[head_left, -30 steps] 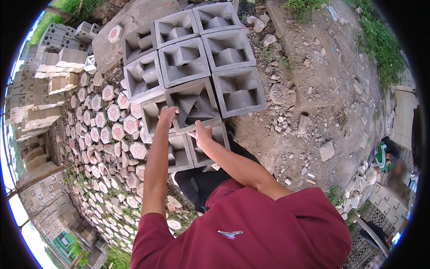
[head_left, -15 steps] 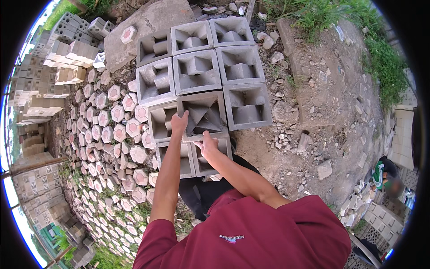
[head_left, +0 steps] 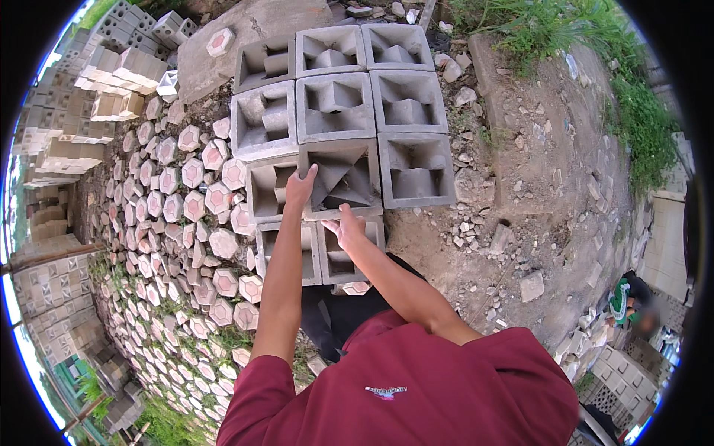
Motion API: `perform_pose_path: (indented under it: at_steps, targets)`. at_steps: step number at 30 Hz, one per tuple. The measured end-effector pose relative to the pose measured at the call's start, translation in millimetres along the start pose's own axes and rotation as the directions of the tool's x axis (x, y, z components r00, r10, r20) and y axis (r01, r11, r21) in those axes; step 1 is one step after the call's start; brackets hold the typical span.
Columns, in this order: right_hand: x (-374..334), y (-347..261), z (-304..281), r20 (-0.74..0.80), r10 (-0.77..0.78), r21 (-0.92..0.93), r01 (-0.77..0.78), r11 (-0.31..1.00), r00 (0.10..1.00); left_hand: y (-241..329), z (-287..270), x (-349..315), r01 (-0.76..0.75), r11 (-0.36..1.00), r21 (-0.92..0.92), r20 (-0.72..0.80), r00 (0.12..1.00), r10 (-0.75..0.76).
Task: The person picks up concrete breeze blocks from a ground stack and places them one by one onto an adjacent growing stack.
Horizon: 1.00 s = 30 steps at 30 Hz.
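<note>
A square grey concrete vent block (head_left: 349, 165) with angled inner walls is held between my two hands, in line with the other blocks of the layout. My left hand (head_left: 300, 187) grips its left edge, the thumb over the rim. On its near edge is my right hand (head_left: 347, 227), thumb on top and fingers below. The block's underside is hidden. Against its far side stands another vent block (head_left: 336, 132), with one more block (head_left: 416, 195) to its right. A block to the left (head_left: 262, 208) and a nearer one (head_left: 315, 276) are partly covered by my left arm.
Hexagonal pavers (head_left: 193, 172) cover the ground at left. Stacks of concrete blocks (head_left: 123, 70) stand behind them. Rubble (head_left: 468, 230) and a concrete slab (head_left: 520, 149) lie at right. Another person (head_left: 628, 301) is at the far right edge.
The held block has shifted slightly away from me and looks a little lower, closer against the far block. My hands moved with it. The whole view has shifted slightly.
</note>
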State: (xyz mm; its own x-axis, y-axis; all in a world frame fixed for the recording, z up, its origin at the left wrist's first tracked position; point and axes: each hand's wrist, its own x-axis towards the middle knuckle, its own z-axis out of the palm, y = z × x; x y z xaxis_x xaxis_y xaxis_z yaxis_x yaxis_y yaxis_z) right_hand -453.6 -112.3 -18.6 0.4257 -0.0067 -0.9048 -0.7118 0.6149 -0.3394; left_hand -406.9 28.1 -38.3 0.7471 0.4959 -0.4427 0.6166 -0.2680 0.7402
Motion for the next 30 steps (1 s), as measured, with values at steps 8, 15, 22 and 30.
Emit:
perform_pose_path:
  at_steps: [8,15,22,30]
  targets:
    - [4,-12,-67,0.460,0.225,-0.390,-0.032,0.920,0.859,-48,0,-56,0.055,0.899,-0.435,0.057,0.998,-0.034]
    - [-29,-39,-95,0.586,0.037,-0.698,0.481,0.531,0.809,-86,4,-92,0.013,0.515,-0.857,-0.015,0.999,-0.050]
    - [-41,-45,-35,0.947,-0.294,-0.234,0.904,-0.358,0.129,-110,-23,-92,-0.013,0.320,-0.947,-0.079,0.978,-0.194]
    - [-19,-24,-14,0.997,-0.069,-0.069,0.759,-0.648,0.032,-83,9,-85,-0.218,0.758,-0.615,-0.122,0.976,0.182]
